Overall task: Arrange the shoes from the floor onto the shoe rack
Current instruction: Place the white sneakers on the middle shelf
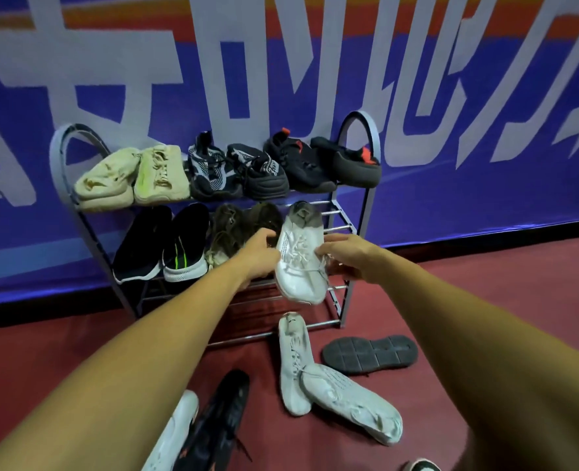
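Head camera is showing both hands working a white sneaker [301, 263] onto the middle shelf of the shoe rack [372, 137], at its free right end just beside a brown pair [243, 229]. The left hand [259, 258] is grasping the sneaker's left flank. The right hand [344, 254] is pinching its right side near the laces, though blur is making the exact finger placement hard to read. The sneaker is sitting tilted, heel toward the wall and toe hanging past the front rail. To finish this well, the person is likely needing to slide it back until the sole is lying flat across the rails, squared with the brown pair, while keeping room on its right for a likely mate [291, 365] lying on the floor [485, 300].
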Demonstrator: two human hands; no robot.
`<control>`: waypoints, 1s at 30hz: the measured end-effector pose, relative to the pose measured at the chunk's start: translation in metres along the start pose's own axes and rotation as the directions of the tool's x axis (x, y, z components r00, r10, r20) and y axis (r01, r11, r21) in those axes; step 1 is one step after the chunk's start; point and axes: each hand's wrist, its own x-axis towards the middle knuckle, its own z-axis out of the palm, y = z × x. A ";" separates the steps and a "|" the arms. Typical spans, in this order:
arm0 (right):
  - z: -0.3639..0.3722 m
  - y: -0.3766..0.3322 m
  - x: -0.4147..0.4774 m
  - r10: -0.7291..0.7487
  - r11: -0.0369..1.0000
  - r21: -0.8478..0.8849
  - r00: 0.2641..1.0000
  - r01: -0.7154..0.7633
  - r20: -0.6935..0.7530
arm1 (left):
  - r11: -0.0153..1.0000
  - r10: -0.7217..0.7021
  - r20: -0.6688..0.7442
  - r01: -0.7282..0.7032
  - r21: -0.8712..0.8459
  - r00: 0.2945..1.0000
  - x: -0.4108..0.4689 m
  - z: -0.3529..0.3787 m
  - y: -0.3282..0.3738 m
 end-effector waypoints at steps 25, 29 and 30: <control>0.007 0.011 0.075 0.023 0.999 0.034 0.982 -0.017 -0.187 | 0.983 -0.049 -0.038 0.041 -0.178 0.998 0.058 0.018 0.012; 0.016 0.024 0.096 0.065 0.997 0.059 0.966 -0.052 -0.252 | 0.997 0.009 -0.053 -0.013 -0.079 0.999 0.065 0.018 0.007; 0.017 0.029 0.102 0.079 0.996 0.061 0.962 -0.065 -0.262 | 0.999 0.020 -0.028 -0.021 -0.049 0.999 0.065 0.018 0.007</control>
